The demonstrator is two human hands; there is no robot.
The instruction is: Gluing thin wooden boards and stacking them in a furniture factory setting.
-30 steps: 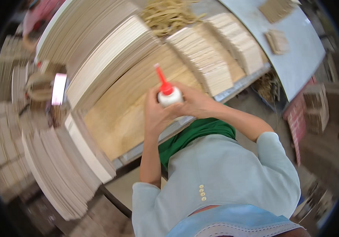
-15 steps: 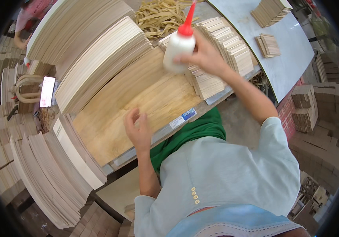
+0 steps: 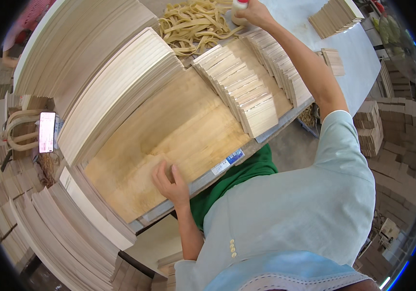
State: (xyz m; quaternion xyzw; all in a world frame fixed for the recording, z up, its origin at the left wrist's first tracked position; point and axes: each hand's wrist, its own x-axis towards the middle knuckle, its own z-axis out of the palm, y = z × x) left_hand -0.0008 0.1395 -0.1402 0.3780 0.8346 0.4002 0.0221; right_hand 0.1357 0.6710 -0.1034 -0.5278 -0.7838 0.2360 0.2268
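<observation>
My right hand (image 3: 258, 14) is wrapped round a white squeeze bottle (image 3: 238, 18) at the top edge, beside a heap of tan rubber bands (image 3: 188, 26). Only the bottle's body and a bit of its red cap show; its tip is out of the frame. My left hand (image 3: 170, 184) is open and empty over the near edge of a bare wooden board (image 3: 179, 128), thumb apart from the fingers. Right of the board's middle lie two rows of overlapping wood slats (image 3: 246, 94), with shiny white lines along their edges.
Tall stacks of thin wood panels (image 3: 106, 92) flank the board, with more panels (image 3: 65, 233) at the lower left. A phone (image 3: 47, 132) with a lit screen stands at left. Small slats (image 3: 334, 19) sit on the grey table (image 3: 358, 53). Another person's arm (image 3: 10, 59) shows upper left.
My right hand has carried the bottle up and away, from above the slats to beside the rubber bands. My left hand has shifted slightly nearer me. The view has turned a little.
</observation>
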